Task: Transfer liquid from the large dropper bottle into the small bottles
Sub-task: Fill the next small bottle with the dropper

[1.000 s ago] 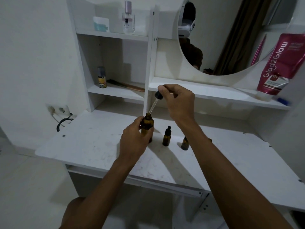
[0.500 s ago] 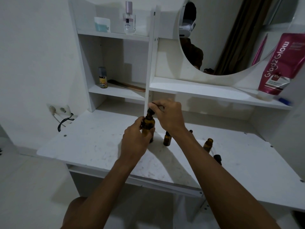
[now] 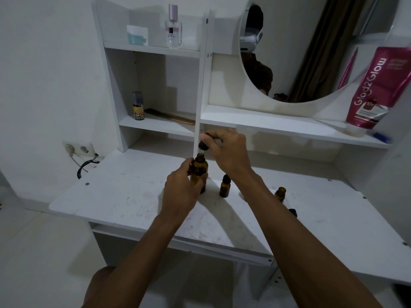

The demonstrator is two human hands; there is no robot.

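The large amber dropper bottle (image 3: 199, 172) stands on the white desk (image 3: 133, 196), with my left hand (image 3: 181, 190) wrapped around its body. My right hand (image 3: 226, 152) pinches the black dropper cap (image 3: 203, 145) just above the bottle's neck, and the glass pipette reaches down into the opening. A small amber bottle with a black cap (image 3: 224, 186) stands just right of the large one. Another small amber bottle (image 3: 279, 194) stands open beyond my right forearm. A loose black cap (image 3: 293, 211) lies near it, partly hidden by the arm.
Shelves rise behind the desk, holding a perfume bottle (image 3: 173, 27), a small tin (image 3: 138, 106) and a comb (image 3: 171, 116). A red tube (image 3: 375, 90) leans at the right under the round mirror (image 3: 311, 52). A wall socket with cable (image 3: 80, 150) is at the left.
A second ago my right hand held the dropper lifted and tilted above the large bottle; it lowered the pipette into the neck, and now the cap sits slightly raised above it.
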